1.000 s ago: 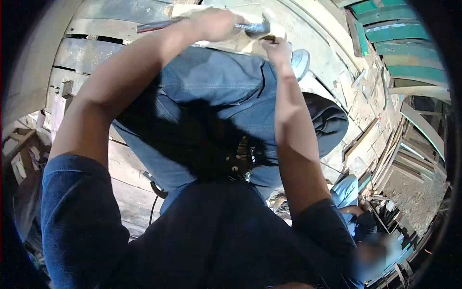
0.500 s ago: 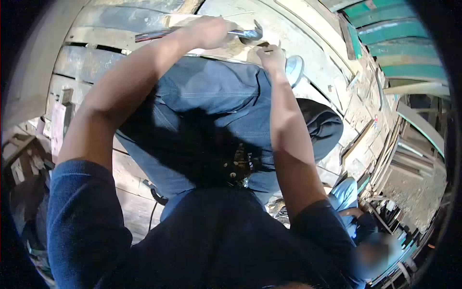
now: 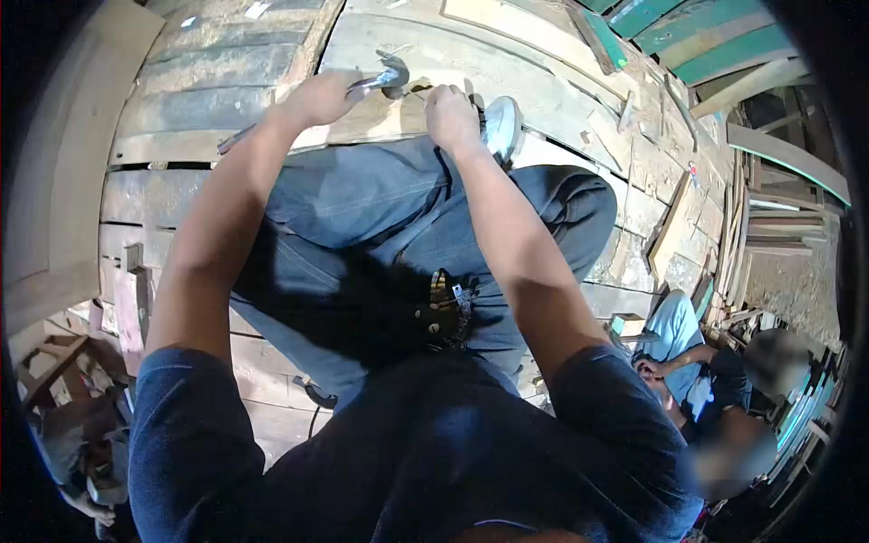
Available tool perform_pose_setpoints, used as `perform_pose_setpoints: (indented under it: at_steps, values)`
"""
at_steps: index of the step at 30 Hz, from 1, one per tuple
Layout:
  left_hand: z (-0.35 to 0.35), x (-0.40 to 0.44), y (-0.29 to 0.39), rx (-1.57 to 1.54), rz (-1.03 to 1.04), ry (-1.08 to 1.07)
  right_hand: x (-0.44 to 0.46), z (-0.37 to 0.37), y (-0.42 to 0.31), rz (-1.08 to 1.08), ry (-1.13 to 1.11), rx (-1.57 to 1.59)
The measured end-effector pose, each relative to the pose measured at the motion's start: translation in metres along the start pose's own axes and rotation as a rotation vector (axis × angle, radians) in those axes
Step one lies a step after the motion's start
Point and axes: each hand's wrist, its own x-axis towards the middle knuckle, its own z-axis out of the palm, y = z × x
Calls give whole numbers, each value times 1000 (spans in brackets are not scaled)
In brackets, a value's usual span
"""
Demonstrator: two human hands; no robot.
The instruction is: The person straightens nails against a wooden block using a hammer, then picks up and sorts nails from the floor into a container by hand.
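My left hand (image 3: 324, 98) is wrapped round the handle of a hammer (image 3: 367, 83), whose metal head lies to its right, just over a wooden board (image 3: 367, 118). To the right of the hammer head, my right hand (image 3: 453, 118) is closed, with its fingers bent down at the boards. What its fingertips hold, if anything, is too small to make out. Beside my right hand shows a pale shoe sole (image 3: 502, 127). My bent legs (image 3: 362, 195) in blue trousers lie just below both hands.
Plank flooring (image 3: 217, 86) stretches around me. Two people (image 3: 711, 380) sit at the lower right. Green boards (image 3: 701, 41) and stacked timber (image 3: 783, 226) are on the right. A wooden frame (image 3: 59, 371) stands at the left.
The view has shifted, so both hands appear farther left. The hammer stays in my left hand. My right hand has turned, its back now more toward the camera. A second person shows at lower right.
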Motion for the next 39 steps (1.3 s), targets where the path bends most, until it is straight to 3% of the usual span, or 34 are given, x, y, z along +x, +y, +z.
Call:
perform_pose_setpoints:
  at_steps: [1,4,6,7,8,9,10,12,13,14,15,16,17,18,19,21,24,25,26,28,29,30,35,39]
  values:
    - [1,1,-3,10,-3,17,2,-11,4,51,-24,161]
    - [-2,2,-2,6,-20,-45,-8,-85,-2,57,205,597]
    - [-6,2,3,-27,-24,-65,-15,-126,33,20,397,894]
    - [-9,3,5,-29,-54,-108,-33,-168,38,51,386,930]
    - [-11,3,8,-30,-83,-152,-63,-209,33,37,460,740]
    - [-14,2,11,-44,-88,-148,-78,-223,72,14,516,829]
    - [-10,3,9,-47,-77,-159,-102,-244,68,172,627,698]
    - [-2,5,-1,-14,-54,-107,-146,-263,126,186,676,791]
    - [-1,6,-3,-11,-67,-136,-172,-268,141,302,691,697]
    - [0,5,-4,-14,-57,-149,-195,-267,149,419,695,595]
    - [0,5,-4,-10,-64,-144,-227,-261,178,350,665,386]
    - [-1,6,-4,-5,-70,-138,-262,-254,213,482,564,206]
    - [-1,6,-2,-34,-140,-177,-288,-242,210,521,566,420]
    - [-1,6,-1,-36,-128,-191,-329,-226,247,574,520,404]
    - [0,6,-3,-52,-72,-162,-355,-212,245,751,555,541]
    - [11,7,-22,-45,106,-62,-412,-182,268,837,530,400]
    - [6,4,-11,-77,133,-25,-463,-153,273,917,480,266]
    - [-2,3,1,-193,-134,-207,-474,-150,273,983,387,197]
    - [4,6,-9,-192,-121,-225,-482,-147,273,1014,387,191]
    - [20,8,-40,-99,158,-13,-498,-142,280,972,408,198]
    - [15,7,-24,-70,114,-29,-497,-148,273,1083,419,336]
    - [18,9,-24,-72,122,-39,-504,-143,276,1006,529,407]
    - [16,9,-32,-129,108,-101,-514,-152,268,1127,519,321]
    - [11,7,-27,-126,75,-144,-530,-143,274,1037,655,505]
